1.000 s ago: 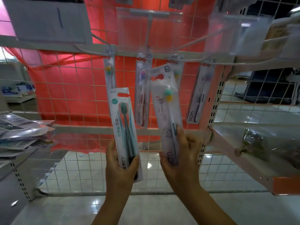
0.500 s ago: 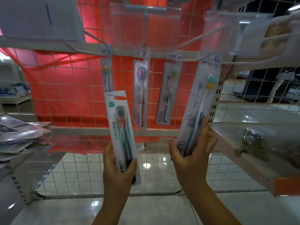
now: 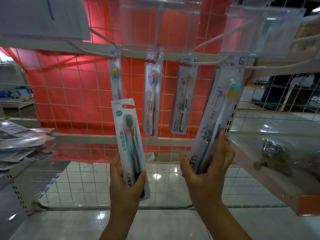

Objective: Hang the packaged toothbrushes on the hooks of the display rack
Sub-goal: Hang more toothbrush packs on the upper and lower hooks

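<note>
- At the far left, a heap of loose flat packs [image 3: 19, 144] lies on a side shelf, well apart from my hands.
- On the wire grid rack [image 3: 72, 94], backed by red cloth, the leftmost hook [image 3: 103, 38] carries a narrow pack with a yellow-and-teal brush head [image 3: 115, 78].
- My left hand [image 3: 127, 184] is closed around the bottom of a teal two-brush pack [image 3: 129, 139], thumb on its left edge and fingers wrapped over the right. The pack stands nearly upright in front of the rack; its hang slot at the top is free and on no hook.
- Next to the right, a pack with a pink-and-purple brush head [image 3: 152, 99] hangs from the middle hook.
- Beside it hangs a pack with a teal-and-yellow head [image 3: 185, 99], tilted slightly.
- My right hand [image 3: 207, 168] grips the lower end of a long white toothbrush pack [image 3: 220, 115], thumb on the left edge and fingers curled against the right. The pack leans to the right, and its top reaches the right hook [image 3: 207, 62] under a clear price-tag holder [image 3: 259, 32]. I cannot tell whether the hole is threaded on the wire.
- At the far right, a shelf [image 3: 270, 184] holds a clear bag with something dark inside [image 3: 271, 153].
</note>
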The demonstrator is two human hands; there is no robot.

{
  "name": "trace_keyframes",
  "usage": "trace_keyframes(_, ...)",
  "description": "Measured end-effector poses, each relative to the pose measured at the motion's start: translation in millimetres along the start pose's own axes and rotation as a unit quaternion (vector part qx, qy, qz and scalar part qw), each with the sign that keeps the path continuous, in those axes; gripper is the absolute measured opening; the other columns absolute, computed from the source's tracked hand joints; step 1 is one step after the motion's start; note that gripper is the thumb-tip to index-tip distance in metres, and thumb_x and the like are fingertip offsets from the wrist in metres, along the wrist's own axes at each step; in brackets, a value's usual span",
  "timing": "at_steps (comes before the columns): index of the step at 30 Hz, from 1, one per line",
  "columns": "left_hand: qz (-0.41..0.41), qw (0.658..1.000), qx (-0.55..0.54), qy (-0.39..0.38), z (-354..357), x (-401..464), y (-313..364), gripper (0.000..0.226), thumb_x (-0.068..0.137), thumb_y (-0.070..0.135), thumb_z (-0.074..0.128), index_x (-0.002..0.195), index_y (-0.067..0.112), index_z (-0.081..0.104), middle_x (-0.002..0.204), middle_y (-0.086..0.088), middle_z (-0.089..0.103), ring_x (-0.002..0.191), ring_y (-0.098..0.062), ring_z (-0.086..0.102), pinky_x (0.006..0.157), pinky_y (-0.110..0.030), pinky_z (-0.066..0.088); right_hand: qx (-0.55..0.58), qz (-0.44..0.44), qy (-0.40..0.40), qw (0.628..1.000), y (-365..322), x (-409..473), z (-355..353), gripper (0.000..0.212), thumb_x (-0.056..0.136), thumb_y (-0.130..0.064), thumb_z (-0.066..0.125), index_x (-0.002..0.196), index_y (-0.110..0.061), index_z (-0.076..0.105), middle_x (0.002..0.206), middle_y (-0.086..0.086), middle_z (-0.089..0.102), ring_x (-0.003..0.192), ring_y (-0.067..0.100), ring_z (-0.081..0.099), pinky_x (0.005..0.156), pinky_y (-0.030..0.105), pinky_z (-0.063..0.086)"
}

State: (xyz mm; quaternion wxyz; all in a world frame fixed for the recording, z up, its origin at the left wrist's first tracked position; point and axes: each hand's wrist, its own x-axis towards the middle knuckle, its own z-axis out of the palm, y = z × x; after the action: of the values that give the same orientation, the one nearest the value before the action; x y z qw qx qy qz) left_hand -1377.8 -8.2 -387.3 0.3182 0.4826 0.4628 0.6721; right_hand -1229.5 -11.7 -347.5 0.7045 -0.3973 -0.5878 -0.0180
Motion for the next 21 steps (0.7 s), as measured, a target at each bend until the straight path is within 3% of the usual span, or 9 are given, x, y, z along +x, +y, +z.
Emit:
trace_keyframes(5, -0.007, 1.0, 0.004, -0.001, 2.1, 2.0, -0.9, 0.073, 0.076, 0.0, 0.07, 0.126, 0.037, 0.032, 0.102, 0.021, 0.053, 0.089, -0.002, 0.058, 0.061, -0.011, 0.047, -0.039, -0.011, -0.012, 0.999, 0.4, -1.9, -0.7, 0.086, 0.072, -0.034, 0.061, 0.143, -0.028, 0.013, 0.109, -0.021, 0.019, 0.113, -0.018, 0.031, 0.075, -0.003, 0.041)
trace_keyframes(9, -0.005, 1.0, 0.011, -0.002, 1.1, 3.4, -0.5, 0.073, 0.077, 0.0, 0.07, 0.128, 0.036, 0.033, 0.1, 0.02, 0.054, 0.088, 0.0, 0.059, 0.058, -0.011, 0.048, -0.04, 0.002, -0.043, 0.998, 4.1, 4.5, 7.0, 0.092, 0.073, -0.03, 0.067, 0.145, -0.03, 0.011, 0.119, -0.032, 0.018, 0.111, -0.019, 0.03, 0.075, -0.006, 0.037)
trace_keyframes(13, -0.006, 1.0, 0.021, -0.004, -2.2, 4.4, -1.7, 0.073, 0.077, -0.001, 0.07, 0.132, 0.031, 0.034, 0.102, 0.02, 0.054, 0.089, -0.002, 0.059, 0.063, -0.014, 0.048, -0.151, 0.012, -0.085, 0.985, 16.5, 30.2, 14.2, 0.095, 0.076, -0.01, 0.074, 0.145, -0.028, 0.01, 0.114, 0.0, 0.021, 0.097, -0.03, 0.025, 0.07, -0.011, 0.029)
trace_keyframes(17, -0.013, 1.0, 0.02, -0.008, -1.4, 6.1, 0.0, 0.072, 0.077, -0.001, 0.069, 0.123, 0.039, 0.031, 0.101, 0.02, 0.052, 0.088, 0.0, 0.058, 0.065, -0.012, 0.046, -0.206, 0.081, -0.153, 0.963, 28.8, 64.6, 24.8, 0.095, 0.082, -0.008, 0.069, 0.144, -0.027, 0.0, 0.112, 0.006, 0.025, 0.071, -0.007, 0.035, 0.063, -0.003, 0.034)
trace_keyframes(21, -0.016, 0.999, 0.025, -0.01, -1.7, 6.1, 1.7, 0.072, 0.077, -0.001, 0.07, 0.122, 0.038, 0.03, 0.099, 0.023, 0.05, 0.086, 0.003, 0.056, 0.065, -0.011, 0.046, -0.236, 0.133, -0.19, 0.944, 37.3, 82.4, 33.4, 0.096, 0.085, -0.014, 0.067, 0.148, -0.029, -0.003, 0.11, 0.004, 0.023, 0.071, 0.009, 0.038, 0.073, 0.019, 0.043)
